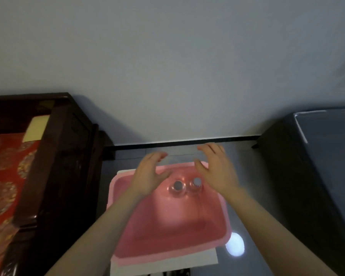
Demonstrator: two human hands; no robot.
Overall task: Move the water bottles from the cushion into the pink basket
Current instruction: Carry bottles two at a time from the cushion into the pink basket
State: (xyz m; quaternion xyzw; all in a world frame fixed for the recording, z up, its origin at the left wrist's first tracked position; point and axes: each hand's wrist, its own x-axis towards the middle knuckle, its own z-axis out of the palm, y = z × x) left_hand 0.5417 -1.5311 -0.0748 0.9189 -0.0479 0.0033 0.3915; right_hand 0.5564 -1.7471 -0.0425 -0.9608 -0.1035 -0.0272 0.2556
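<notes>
A pink basket (pixel 167 253) sits on a white board on the floor below me. Two clear water bottles stand upright side by side in its far half, seen from above: the left bottle (pixel 177 186) and the right bottle (pixel 196 182), both with grey caps. My left hand (pixel 149 176) hovers over the basket just left of the bottles, fingers spread, holding nothing. My right hand (pixel 217 170) hovers just right of them, also spread and empty. Neither hand touches a bottle.
A dark wooden bench (pixel 54 176) with a red patterned cushion (pixel 6 176) stands at the left. A dark piece of furniture (pixel 317 166) stands at the right. A grey wall (pixel 167 66) rises ahead. A light reflection (pixel 235 244) shines on the glossy floor.
</notes>
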